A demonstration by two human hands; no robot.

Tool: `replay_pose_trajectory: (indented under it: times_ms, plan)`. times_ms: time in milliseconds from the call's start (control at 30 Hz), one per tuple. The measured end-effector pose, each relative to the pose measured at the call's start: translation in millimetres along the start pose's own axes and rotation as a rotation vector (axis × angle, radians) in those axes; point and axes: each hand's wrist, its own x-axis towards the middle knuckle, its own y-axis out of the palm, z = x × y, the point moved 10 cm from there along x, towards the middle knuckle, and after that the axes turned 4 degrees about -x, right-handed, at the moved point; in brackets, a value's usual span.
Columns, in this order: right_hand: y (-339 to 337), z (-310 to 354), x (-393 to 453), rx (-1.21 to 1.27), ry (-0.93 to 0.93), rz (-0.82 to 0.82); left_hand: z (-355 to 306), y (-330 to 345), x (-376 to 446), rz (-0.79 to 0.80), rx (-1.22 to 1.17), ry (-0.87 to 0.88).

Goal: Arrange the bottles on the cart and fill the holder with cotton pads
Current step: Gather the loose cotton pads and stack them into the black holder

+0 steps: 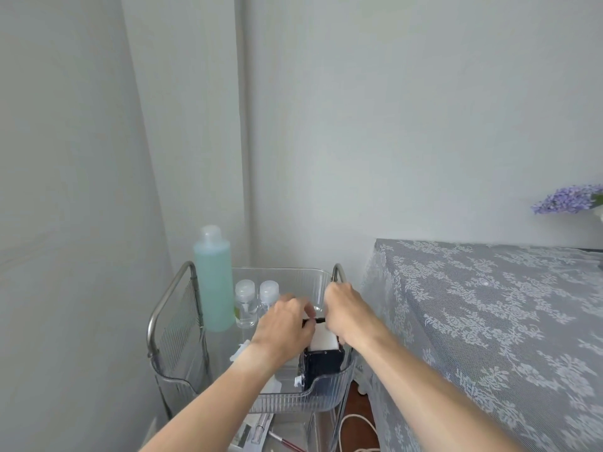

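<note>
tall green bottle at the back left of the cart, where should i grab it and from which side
Grip the tall green bottle around its straight round body, coming from the front-left. It stands upright; two small clear bottles crowd its right side and the cart handle rises at its left, so keep your fingers high.

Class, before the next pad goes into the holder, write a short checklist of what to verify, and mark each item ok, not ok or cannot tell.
1. Holder upright in the tray: ok.
2. Pads seated in the holder: ok, a white stack shows at its top.
3. Room left for more pads: cannot tell.
4. Left hand and right hand both at the holder's top: ok.
5. Tall green bottle and two small bottles upright: ok.
6. Spare pads within reach: cannot tell.
</note>
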Motion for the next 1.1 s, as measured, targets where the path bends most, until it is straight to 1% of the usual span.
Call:
replay_pose_trajectory:
  times_ms: [67, 133, 300, 433, 533, 667, 767, 900, 967, 1033, 1100]
  plan:
    - [7.0, 2.5, -2.8, -0.031, -0.017, 0.045, 0.1, 7.9, -0.8, 0.067, 0.019, 0.001]
    - [8.9, 4.4, -6.9, -0.065, -0.028, 0.044, 5.9, 16.1, -1.1, 0.112, -0.004, -0.034]
    - [23.4, 5.7, -18.5, -0.092, -0.022, 0.071, 21.2, 24.0, 3.6, 0.082, -0.089, -0.113]
    - [27.7, 4.0, -21.0, -0.068, -0.001, 0.083, 26.4, 30.6, 6.3, 0.148, -0.150, -0.138]
    - [29.3, 4.8, -20.1, -0.055, 0.001, 0.126, 33.4, 31.9, 5.4, 0.194, -0.187, -0.155]
    - [26.0, 5.3, -21.3, -0.073, 0.007, 0.092, 42.2, 35.3, -0.4, 0.219, -0.309, -0.158]
    - [26.0, 6.4, -23.9, -0.098, 0.008, 0.062, 46.2, 38.1, -1.4, 0.223, -0.394, -0.192]
    - [20.8, 8.2, -26.9, -0.081, 0.006, 0.027, 45.8, 40.1, -0.4, 0.210, -0.446, -0.217]
    - [14.1, 8.3, -27.6, -0.070, 0.019, 0.003, 48.3, 38.6, -1.6, 0.185, -0.543, -0.253]
    - [3.7, 12.2, -28.7, -0.050, 0.031, -0.049, 57.3, 27.8, -2.9, 0.102, -0.561, -0.283]
    - [-6.7, 28.0, -31.4, -0.034, -0.004, -0.118, 73.9, 12.1, -5.7, -0.004, -0.449, -0.297]
